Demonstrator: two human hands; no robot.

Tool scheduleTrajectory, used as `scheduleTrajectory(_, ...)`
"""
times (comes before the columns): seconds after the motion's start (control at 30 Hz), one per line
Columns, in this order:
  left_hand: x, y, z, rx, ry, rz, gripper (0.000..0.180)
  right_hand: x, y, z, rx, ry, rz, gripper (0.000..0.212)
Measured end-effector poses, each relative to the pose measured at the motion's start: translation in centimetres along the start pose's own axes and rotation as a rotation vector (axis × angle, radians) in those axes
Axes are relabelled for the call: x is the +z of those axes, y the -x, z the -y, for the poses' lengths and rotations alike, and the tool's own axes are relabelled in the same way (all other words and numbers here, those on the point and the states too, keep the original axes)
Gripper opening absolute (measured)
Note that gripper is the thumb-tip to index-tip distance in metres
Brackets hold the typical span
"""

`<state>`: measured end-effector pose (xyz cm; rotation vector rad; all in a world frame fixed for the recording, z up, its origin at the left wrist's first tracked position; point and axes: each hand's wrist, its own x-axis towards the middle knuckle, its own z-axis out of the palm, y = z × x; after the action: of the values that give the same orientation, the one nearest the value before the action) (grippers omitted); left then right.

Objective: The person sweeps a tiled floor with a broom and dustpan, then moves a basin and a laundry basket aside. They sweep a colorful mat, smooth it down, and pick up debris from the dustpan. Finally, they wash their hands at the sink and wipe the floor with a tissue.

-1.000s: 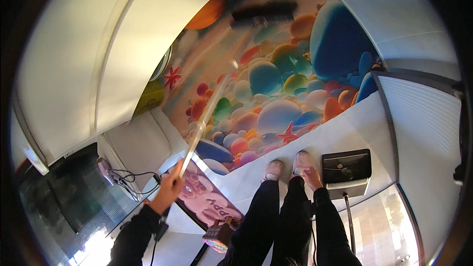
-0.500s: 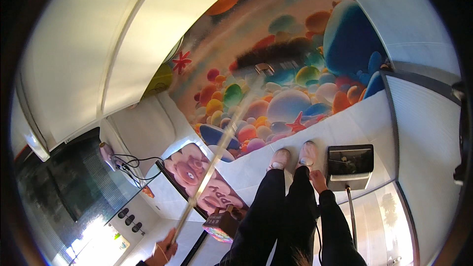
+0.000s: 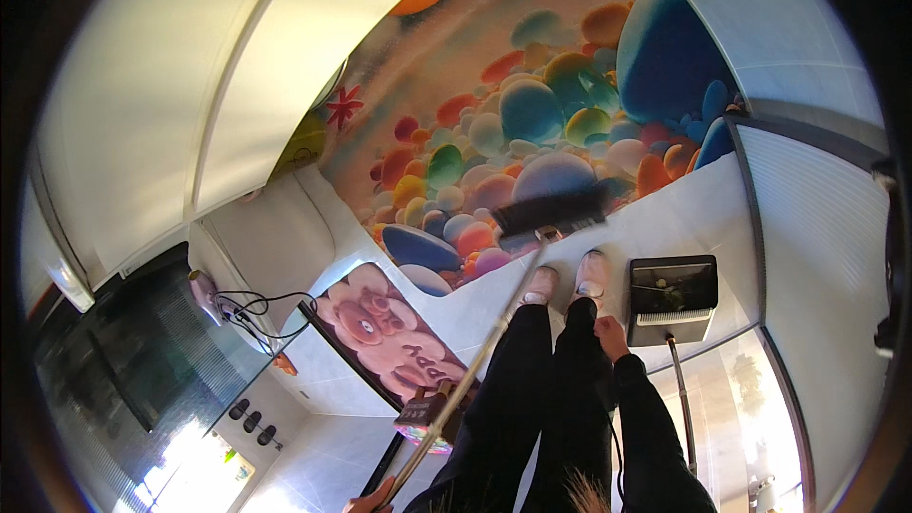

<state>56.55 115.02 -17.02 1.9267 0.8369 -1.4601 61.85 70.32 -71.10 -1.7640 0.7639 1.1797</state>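
My left hand, at the lower edge, is closed round the long pale handle of a broom. The handle slants up and right to the black broom head, blurred by motion, over the near edge of a colourful pebble-print mat. The head lies just beyond my pink shoes. My right hand rests beside my right knee with its fingers curled in, and nothing shows in them. To the right of it stands a black dustpan with light bits inside and a long upright handle.
A pink cartoon-print mat lies left of my legs, a dark box beside it. A hair dryer with a looped cord rests on the glass shelf at left. A ribbed glass panel stands at right.
The broom head has come from the middle of the pebble mat back toward my shoes. My left hand has moved right and down toward the lower edge. My right hand has barely moved.
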Motion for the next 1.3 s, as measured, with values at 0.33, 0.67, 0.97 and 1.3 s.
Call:
scheduleTrajectory(0.33, -7.3, 0.2, -2.2, -0.012, 0.054, -0.342, 0.069, -2.8, 10.0, 6.6, 0.013, -0.139, 0.077, 0.022)
scheduleTrajectory(0.67, -0.2, -0.7, -2.8, 0.236, 0.057, -0.296, 0.063, -10.0, 24.6, 14.2, 0.154, -0.113, 0.203, 0.029)
scheduleTrajectory(0.97, -0.4, 9.5, -1.2, 0.236, 0.502, -0.166, 0.062, -15.9, 35.6, 21.4, 0.109, -0.011, 0.221, 0.032)
scheduleTrajectory(1.3, -10.3, 2.5, 3.9, 0.287, 0.878, -0.31, 0.069, -17.4, 48.4, 21.4, 0.097, -0.02, 0.044, 0.034)
